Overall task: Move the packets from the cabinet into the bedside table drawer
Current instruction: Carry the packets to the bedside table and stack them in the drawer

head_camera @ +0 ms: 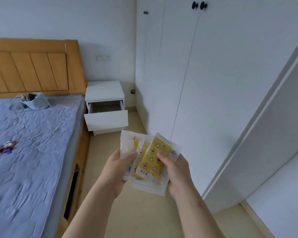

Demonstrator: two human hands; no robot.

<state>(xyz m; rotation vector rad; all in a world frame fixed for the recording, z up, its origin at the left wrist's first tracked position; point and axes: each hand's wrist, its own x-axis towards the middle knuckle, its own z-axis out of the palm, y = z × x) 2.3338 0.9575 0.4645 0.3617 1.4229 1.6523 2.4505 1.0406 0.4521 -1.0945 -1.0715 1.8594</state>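
- Bare forearms rise from the bottom edge of the frame and meet just below its centre.
- The left hand (118,166) grips the left side of the packets (151,160), with the thumb curled over a white border and the fingers hidden beneath.
- The right hand (176,170) grips their right side, with the thumb pressed on a yellow face and the fingers wrapped behind.
- The packets form a loose fan of several overlapping pieces, with pale borders around yellow insides printed with stars. They are held in the air over the beige floor (144,212), below the drawer in the frame and well apart from it.
- At frame centre stands the white bedside table (104,91), between the bed and the cabinet.
- Its drawer (107,120) is pulled out. The inside is shadowed, and its contents cannot be made out.
- The cabinet (213,83) fills the upper right with closed white doors, and two round black knobs (199,5) sit side by side at the top edge.
- A tall white panel (265,134) slants across the right side of the frame.
- On the left is a blue-grey quilted mattress (33,143) with a wooden headboard (33,69) at the upper left.
- A pale bag (35,101) lies on the mattress near the headboard.
- A small, blurred, colourful object (6,147) lies on the mattress near the left edge.
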